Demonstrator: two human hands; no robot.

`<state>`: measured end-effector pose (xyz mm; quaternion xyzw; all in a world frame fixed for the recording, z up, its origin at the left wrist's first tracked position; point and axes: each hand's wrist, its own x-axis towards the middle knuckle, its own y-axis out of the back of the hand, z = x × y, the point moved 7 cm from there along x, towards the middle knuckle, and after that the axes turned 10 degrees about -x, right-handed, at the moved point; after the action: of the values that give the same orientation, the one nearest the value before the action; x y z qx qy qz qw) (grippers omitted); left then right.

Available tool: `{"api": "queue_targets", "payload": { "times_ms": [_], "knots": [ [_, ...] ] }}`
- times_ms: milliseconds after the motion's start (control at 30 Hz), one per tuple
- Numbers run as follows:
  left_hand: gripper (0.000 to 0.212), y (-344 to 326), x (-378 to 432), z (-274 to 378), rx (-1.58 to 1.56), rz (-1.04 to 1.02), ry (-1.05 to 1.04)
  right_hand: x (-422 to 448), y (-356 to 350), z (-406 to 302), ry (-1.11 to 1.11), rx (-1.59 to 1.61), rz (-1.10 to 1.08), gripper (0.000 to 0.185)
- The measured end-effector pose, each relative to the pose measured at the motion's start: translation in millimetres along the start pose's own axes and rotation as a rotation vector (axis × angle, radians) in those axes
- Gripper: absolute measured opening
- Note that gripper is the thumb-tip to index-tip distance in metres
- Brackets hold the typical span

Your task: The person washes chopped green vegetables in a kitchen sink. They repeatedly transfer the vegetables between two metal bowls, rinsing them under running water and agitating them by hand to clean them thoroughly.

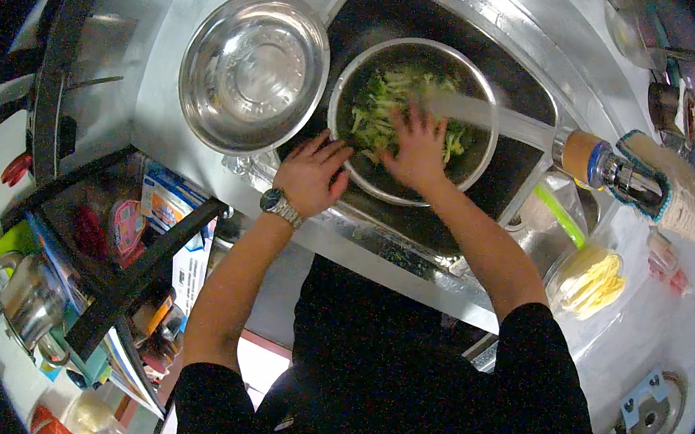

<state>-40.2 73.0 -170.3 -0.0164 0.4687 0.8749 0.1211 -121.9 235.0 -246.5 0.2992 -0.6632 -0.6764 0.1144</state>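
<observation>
A round steel bowl (486,161) stands in the dark sink (398,12) with cut green vegetables (375,110), perhaps broccoli or celery, in it. Water (507,121) streams into it from the faucet (579,156) at the right. My right hand (417,148) is over the vegetables, fingers spread and slightly blurred; whether it touches them I cannot tell. At the bowl's near left rim is my left hand (314,173), its fingers apart and a wristwatch (281,205) on the wrist. It holds nothing.
Left of the sink sits a second steel bowl (254,73). A clear container of pale yellow strips (592,284) and a bag with a green closure (558,215) lie to the right. A knitted cloth (679,192) hangs behind the faucet. A cluttered black-framed rack (147,273) is at the lower left.
</observation>
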Motion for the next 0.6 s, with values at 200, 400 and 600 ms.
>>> {"api": "queue_targets", "payload": {
  "times_ms": [200,400,600],
  "knots": [
    [0.042,3.4,0.7,1.2,0.021,-0.045,0.014,15.5,7.2,37.7,0.115,0.019,-0.025,0.082],
    [0.042,-1.6,-1.8,-2.1,-0.010,-0.042,0.031,-19.9,41.3,16.8,0.193,-0.117,0.017,0.056],
    [0.041,8.5,-0.4,7.0,-0.039,0.008,0.029,-73.3,164.8,98.7,0.105,-0.365,0.122,0.019]
  ]
}}
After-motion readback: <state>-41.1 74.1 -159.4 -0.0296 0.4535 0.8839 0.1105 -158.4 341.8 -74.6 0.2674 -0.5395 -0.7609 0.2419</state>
